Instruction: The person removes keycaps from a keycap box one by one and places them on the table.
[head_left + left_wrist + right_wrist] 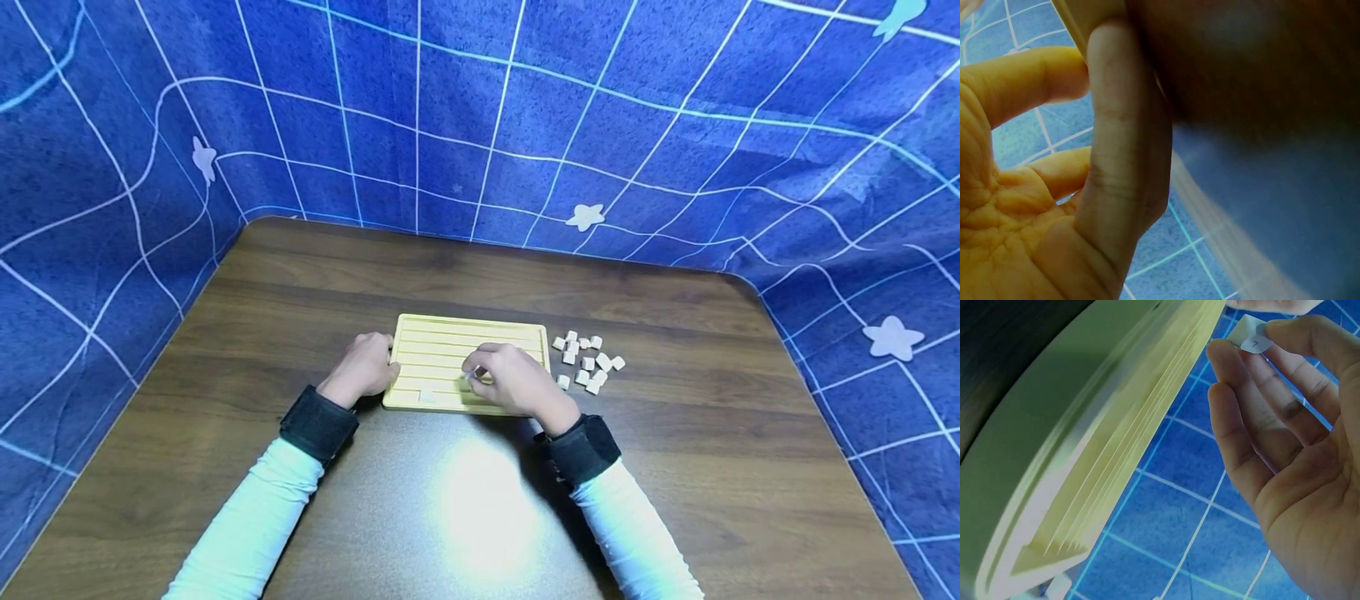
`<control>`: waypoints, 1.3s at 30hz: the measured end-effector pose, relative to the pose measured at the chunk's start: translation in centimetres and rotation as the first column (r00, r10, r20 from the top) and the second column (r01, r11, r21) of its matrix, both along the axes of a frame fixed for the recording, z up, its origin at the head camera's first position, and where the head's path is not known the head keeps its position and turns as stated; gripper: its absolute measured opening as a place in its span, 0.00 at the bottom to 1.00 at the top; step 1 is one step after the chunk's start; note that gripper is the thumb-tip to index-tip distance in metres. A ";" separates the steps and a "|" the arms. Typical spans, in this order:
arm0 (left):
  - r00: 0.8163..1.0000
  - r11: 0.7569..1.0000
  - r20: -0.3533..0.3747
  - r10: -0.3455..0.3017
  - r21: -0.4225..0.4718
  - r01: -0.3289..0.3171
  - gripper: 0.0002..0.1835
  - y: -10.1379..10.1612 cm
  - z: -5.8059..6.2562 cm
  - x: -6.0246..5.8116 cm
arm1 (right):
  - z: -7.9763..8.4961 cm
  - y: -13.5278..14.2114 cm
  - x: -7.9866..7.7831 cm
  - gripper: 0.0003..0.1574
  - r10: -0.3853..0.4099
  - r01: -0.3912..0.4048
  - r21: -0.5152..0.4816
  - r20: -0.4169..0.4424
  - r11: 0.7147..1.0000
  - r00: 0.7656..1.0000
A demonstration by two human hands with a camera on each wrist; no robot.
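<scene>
A pale yellow ridged tray (431,340) lies flat on the table, with several long raised strips running across it. My left hand (362,367) is at its left edge, thumb and forefinger touching the rim a little apart. The left wrist view shows the thumb (1119,112) against the tray's edge. Over the right part of the tray, my right hand (517,379) pinches a small white cube (1250,331) between thumb and fingertips. One face of it carries a dark printed mark. In the tray's near row, left of centre, sits a whitish piece (426,396).
Several loose white cubes (587,363) lie scattered on the wooden table (675,400) just right of the tray. A blue cloth (465,108) with pale grid lines and stars surrounds the table's far and side edges. A bright glare lies on the near tabletop.
</scene>
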State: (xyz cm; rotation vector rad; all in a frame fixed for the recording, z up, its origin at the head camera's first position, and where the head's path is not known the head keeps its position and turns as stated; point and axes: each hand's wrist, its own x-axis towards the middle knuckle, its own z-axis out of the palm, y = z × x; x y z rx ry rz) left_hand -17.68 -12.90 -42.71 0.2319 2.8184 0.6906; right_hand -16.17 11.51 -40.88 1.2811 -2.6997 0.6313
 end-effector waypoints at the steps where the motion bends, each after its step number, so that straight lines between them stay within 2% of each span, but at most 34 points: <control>1: 1.000 1.000 0.004 0.001 -0.001 -0.001 0.05 0.0 0.0 0.0 | 0.0 0.3 0.0 0.07 -0.003 0.003 -0.006 0.001 1.000 1.000; 6: 1.000 1.000 0.022 0.013 0.000 -0.013 0.07 0.0 0.1 0.0 | -0.2 1.8 -0.1 0.07 -0.034 0.034 -0.011 -0.007 0.999 0.999; 15: 1.000 1.000 0.003 0.010 -0.005 -0.010 0.04 -0.1 -0.1 0.0 | -0.7 5.2 -0.4 0.08 -0.100 0.100 -0.049 -0.005 0.994 0.995; 25: 1.000 1.000 0.008 0.006 -0.005 -0.006 0.05 -0.1 -0.1 -0.1 | -1.4 9.9 -0.5 0.10 -0.217 0.216 -0.026 -0.071 0.976 0.974; 34: 0.999 1.000 0.044 0.008 -0.008 -0.008 0.06 0.0 -0.3 -0.3 | -1.8 12.4 0.4 0.11 -0.304 0.304 0.000 -0.018 0.953 0.952; 39: 0.999 1.000 0.048 0.006 -0.005 -0.006 0.07 -0.1 -0.3 -0.4 | -2.2 13.3 0.7 0.10 -0.305 0.306 0.002 -0.027 0.952 0.952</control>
